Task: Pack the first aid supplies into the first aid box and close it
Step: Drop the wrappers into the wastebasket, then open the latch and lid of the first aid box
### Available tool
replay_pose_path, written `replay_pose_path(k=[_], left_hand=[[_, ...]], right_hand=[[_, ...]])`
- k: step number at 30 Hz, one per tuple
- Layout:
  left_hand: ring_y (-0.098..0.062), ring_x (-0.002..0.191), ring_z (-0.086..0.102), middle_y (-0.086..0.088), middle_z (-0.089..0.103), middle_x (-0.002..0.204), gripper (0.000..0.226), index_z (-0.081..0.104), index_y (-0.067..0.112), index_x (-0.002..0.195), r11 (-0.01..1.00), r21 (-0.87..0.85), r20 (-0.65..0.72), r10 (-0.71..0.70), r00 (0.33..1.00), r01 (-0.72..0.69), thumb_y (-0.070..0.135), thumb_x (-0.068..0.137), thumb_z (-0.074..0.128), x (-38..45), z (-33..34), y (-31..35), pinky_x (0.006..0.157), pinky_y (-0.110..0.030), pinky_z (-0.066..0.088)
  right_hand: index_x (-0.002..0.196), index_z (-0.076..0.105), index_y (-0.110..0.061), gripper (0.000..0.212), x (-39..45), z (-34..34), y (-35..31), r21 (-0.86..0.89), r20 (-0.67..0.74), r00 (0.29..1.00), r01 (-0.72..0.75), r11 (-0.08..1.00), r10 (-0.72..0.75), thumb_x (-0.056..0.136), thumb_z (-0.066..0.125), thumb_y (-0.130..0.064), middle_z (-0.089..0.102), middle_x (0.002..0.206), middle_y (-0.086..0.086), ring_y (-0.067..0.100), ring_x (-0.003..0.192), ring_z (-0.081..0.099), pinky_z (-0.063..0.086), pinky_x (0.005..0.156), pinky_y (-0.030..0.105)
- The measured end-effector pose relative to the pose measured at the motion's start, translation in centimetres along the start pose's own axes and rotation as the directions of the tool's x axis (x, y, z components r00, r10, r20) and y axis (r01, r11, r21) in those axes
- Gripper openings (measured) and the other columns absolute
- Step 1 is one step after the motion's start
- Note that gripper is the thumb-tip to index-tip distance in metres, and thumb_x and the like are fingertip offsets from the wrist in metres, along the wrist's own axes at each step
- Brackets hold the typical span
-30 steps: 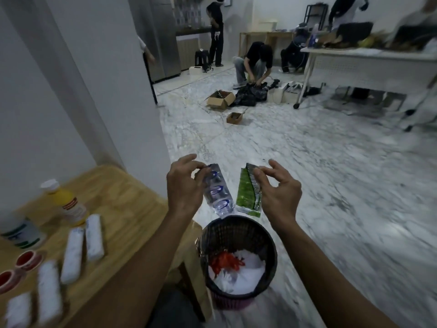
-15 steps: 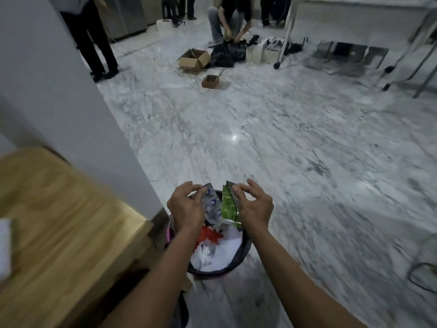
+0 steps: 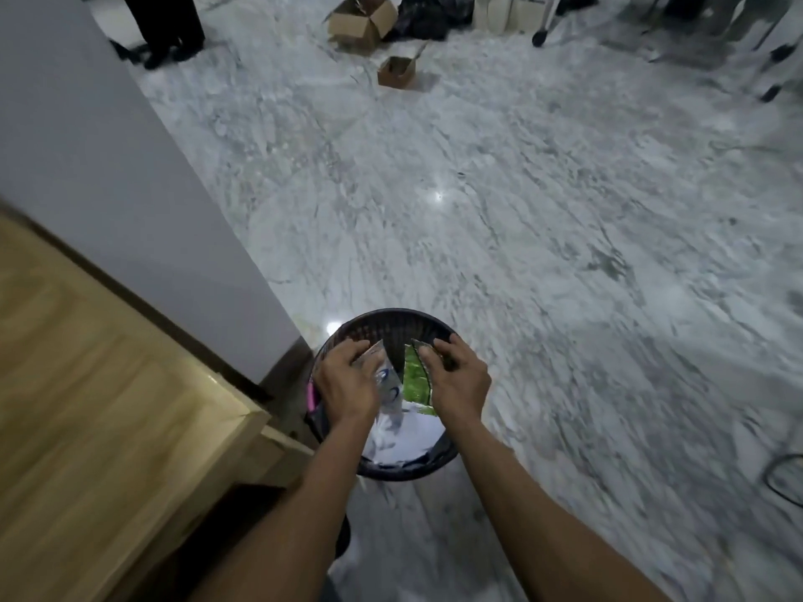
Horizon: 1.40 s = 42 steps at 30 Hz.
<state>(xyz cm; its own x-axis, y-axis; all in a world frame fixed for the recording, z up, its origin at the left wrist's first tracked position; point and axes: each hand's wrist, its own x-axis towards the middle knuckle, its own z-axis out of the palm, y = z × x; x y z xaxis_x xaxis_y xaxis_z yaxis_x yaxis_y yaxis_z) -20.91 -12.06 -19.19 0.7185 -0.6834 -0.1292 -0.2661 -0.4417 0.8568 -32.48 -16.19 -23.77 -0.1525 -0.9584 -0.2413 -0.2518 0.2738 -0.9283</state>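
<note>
Your two hands have dropped lower since a moment ago, and now they sit right over the mouth of the bin, with the two packets hanging down inside its rim. Your head has tipped down too, so the people across the room are cut off at the top.

Your left hand (image 3: pixel 347 380) pinches the top of a clear packet with blue print (image 3: pixel 388 384). Your fingers are curled over its top edge. Your right hand (image 3: pixel 456 375) pinches the top corner of a green packet (image 3: pixel 415 378), also with curled fingers. The two packets hang side by side, close but with a thin dark gap between them at the top. Both point down into the black mesh bin (image 3: pixel 391 325).

Inside the bin, under the packets, there is white crumpled paper (image 3: pixel 406 441). A bit of pink (image 3: pixel 311 396) shows at the bin's left edge.

The bin stands on the grey marble floor (image 3: pixel 521 210), just beside the corner of the wooden table (image 3: pixel 108 406) on your left. A white wall (image 3: pixel 130 189) rises behind the table.

Far off on the floor are a big open cardboard box (image 3: pixel 360 21) and a small cardboard box (image 3: pixel 396 71). A person's dark legs (image 3: pixel 167 23) stand near the wall at the top.
</note>
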Motion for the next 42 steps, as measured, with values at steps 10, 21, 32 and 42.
replay_pose_path(k=[10,21,32,42], left_hand=[[-0.026,0.124,0.057,-0.012,0.062,0.133,0.044,0.068,0.011,0.121,0.998,0.034,0.068,-0.05,0.996,0.048,0.022,0.08,0.079,0.9,0.5,-1.5,0.107,-0.039,0.044],[-0.022,0.117,0.061,-0.007,0.067,0.125,0.046,0.068,0.014,0.122,0.999,0.024,0.068,0.024,0.997,-0.026,0.032,0.081,0.077,-0.3,-1.3,0.8,0.1,-0.036,0.048],[-0.013,0.116,0.06,-0.003,0.067,0.125,0.045,0.068,0.022,0.123,0.968,-0.123,0.025,0.223,0.975,-0.218,0.045,0.085,0.071,-6.3,-8.4,9.4,0.092,-0.026,0.045],[-0.006,0.099,0.068,0.005,0.072,0.116,0.038,0.071,0.019,0.118,0.877,-0.154,-0.235,0.415,0.879,-0.455,0.042,0.088,0.068,-11.3,-21.3,13.8,0.087,-0.028,0.056]], right_hand=[[0.13,0.063,-0.015,0.05,0.5,0.5,0.7,-0.052,0.034,0.998,-0.05,0.997,0.052,0.085,0.074,-0.034,0.056,0.141,0.005,0.017,0.128,0.053,0.033,0.064,-0.01],[0.127,0.064,-0.018,0.047,-1.0,-0.9,-2.2,-0.015,0.023,1.0,0.0,1.0,0.0,0.086,0.073,-0.037,0.065,0.13,0.002,0.018,0.121,0.058,0.047,0.104,0.036],[0.131,0.062,-0.02,0.047,-7.4,-6.0,-13.6,0.166,0.047,0.98,0.186,0.969,-0.196,0.089,0.069,-0.04,0.064,0.13,-0.004,0.009,0.112,0.06,0.047,0.097,0.027],[0.118,0.067,-0.025,0.034,-18.1,-6.4,-23.2,0.368,0.197,0.922,0.245,0.897,-0.333,0.089,0.067,-0.043,0.069,0.117,-0.006,0.012,0.109,0.064,0.054,0.097,0.045]])
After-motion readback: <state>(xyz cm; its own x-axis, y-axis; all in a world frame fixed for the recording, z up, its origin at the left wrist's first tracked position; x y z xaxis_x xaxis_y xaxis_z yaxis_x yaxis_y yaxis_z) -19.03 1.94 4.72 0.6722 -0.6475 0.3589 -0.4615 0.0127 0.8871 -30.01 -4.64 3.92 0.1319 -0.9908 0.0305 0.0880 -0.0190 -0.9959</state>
